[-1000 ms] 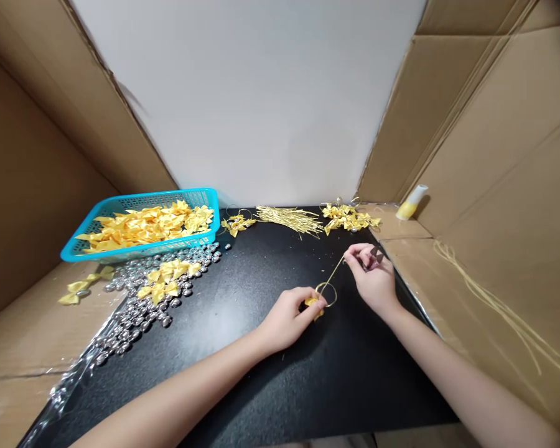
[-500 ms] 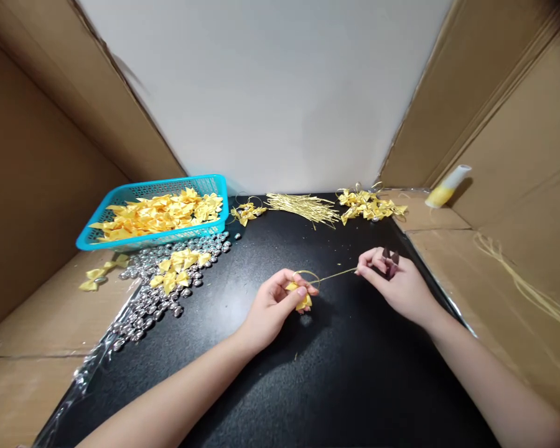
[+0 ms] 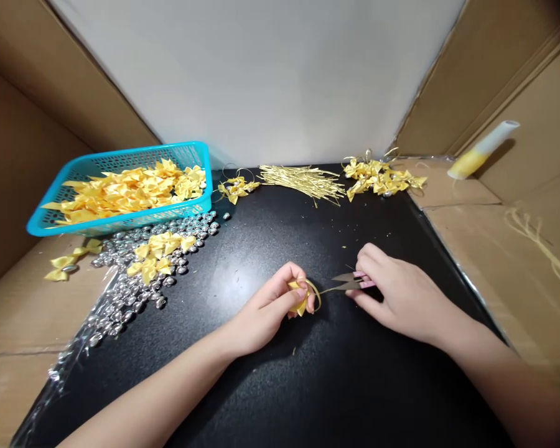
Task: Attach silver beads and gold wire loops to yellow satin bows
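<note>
My left hand (image 3: 273,305) pinches a small yellow ribbon bow (image 3: 300,302) with a gold cord loop (image 3: 315,294) against the black table top (image 3: 280,386). My right hand (image 3: 396,295) grips small thread snips (image 3: 343,283), blades pointing left toward the gold cord beside the bow. The two hands sit close together near the middle of the table.
A turquoise basket (image 3: 121,214) of yellow bows stands at the back left, with silver beads (image 3: 135,280) and loose bows (image 3: 156,252) spilled in front. Gold cords (image 3: 303,179) and finished bows (image 3: 382,177) lie at the back. A white-yellow tube (image 3: 483,149) lies right. Cardboard walls surround the table.
My right hand has come left toward the bow, and the snips now point at the cord. The long cord end that stretched between the hands no longer shows. The view shifted downward.
</note>
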The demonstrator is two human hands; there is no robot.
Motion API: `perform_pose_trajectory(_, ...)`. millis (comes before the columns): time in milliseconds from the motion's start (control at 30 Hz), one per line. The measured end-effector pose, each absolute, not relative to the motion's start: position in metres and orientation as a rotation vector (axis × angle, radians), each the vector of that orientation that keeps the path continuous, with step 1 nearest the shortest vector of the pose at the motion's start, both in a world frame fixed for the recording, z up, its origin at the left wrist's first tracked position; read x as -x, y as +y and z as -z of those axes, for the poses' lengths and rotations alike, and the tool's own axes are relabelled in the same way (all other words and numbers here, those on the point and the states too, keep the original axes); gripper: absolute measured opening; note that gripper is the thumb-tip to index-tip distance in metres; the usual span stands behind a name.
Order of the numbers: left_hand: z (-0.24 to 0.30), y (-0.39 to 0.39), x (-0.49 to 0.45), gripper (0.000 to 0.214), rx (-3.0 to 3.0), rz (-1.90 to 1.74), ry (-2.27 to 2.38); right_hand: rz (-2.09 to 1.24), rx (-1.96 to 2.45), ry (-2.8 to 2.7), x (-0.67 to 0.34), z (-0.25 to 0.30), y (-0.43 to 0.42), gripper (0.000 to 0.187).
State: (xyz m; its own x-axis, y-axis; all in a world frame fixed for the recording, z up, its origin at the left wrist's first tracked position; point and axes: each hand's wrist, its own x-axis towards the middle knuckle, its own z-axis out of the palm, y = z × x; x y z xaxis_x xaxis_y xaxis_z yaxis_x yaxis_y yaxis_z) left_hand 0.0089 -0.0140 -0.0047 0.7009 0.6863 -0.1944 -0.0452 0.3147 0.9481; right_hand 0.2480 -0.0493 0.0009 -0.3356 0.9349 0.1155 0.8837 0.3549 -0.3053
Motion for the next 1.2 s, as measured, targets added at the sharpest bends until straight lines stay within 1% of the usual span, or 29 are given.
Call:
perform_pose_trajectory(67,0.005,-0.013,-0.01,0.014,-1.176,-0.526,0.667,-0.267,1.583,-2.373,-0.24,-0.006,-0.054,0.02)
perform_pose_trajectory(167,0.004,-0.013,-0.01,0.015,-1.214,-0.513,0.683,-0.256,1.534,-2.388,-0.229,-0.01,-0.057,0.019)
perform_pose_trajectory(400,0.002,-0.014,-0.009,0.016,-1.349,-0.497,0.714,-0.131,1.532,-2.42,-0.222,-0.01,-0.057,0.024)
perform_pose_trajectory(633,0.004,-0.015,-0.009,0.014,-1.39,-0.489,0.727,-0.094,1.532,-2.432,-0.219,-0.01,-0.056,0.026)
perform_pose_trajectory(1200,0.007,-0.015,-0.007,0.014,-1.432,-0.461,0.724,-0.152,1.561,-2.404,-0.217,-0.011,-0.054,0.028)
